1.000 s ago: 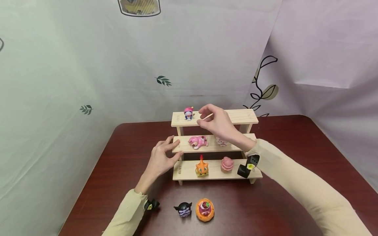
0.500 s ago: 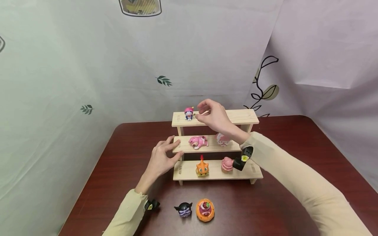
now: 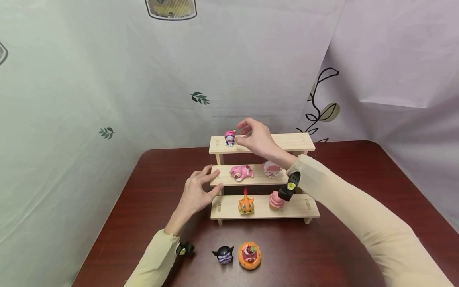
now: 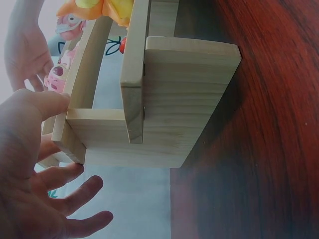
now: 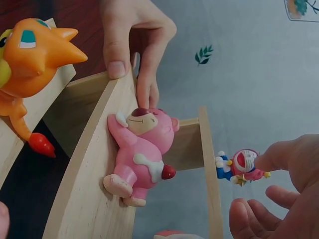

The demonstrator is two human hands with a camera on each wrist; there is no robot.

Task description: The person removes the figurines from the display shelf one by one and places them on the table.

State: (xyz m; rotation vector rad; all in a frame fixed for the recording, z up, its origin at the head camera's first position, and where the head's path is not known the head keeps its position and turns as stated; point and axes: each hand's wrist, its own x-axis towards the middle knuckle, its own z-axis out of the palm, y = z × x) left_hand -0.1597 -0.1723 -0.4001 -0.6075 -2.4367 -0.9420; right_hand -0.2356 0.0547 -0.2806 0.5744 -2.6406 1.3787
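A small figurine with a pink hat and blue body (image 3: 230, 138) stands at the left of the top tier of a wooden three-tier shelf (image 3: 290, 142). Just right of it is my right hand (image 3: 259, 139), fingers loosely bent and the thumb tip close by; in the right wrist view a fingertip overlaps the figurine (image 5: 244, 163), and contact is unclear. My left hand (image 3: 195, 191) grips the left end of the middle tier between thumb and fingers. On that tier lie a pink bear figurine (image 3: 242, 172) and a pink-and-white figurine (image 3: 271, 169).
The bottom tier carries an orange figurine with a red-tipped tail (image 3: 246, 205) and a pink swirl-shaped figurine (image 3: 275, 200). In front, on the dark red table (image 3: 287, 255), sit a black-and-purple figurine (image 3: 224, 255) and an orange round piece with a strawberry top (image 3: 249, 256).
My right hand has moved left and slightly up, closer to the pink-hatted figurine. More of the pink-and-white figurine shows. The left hand has stayed on the shelf.
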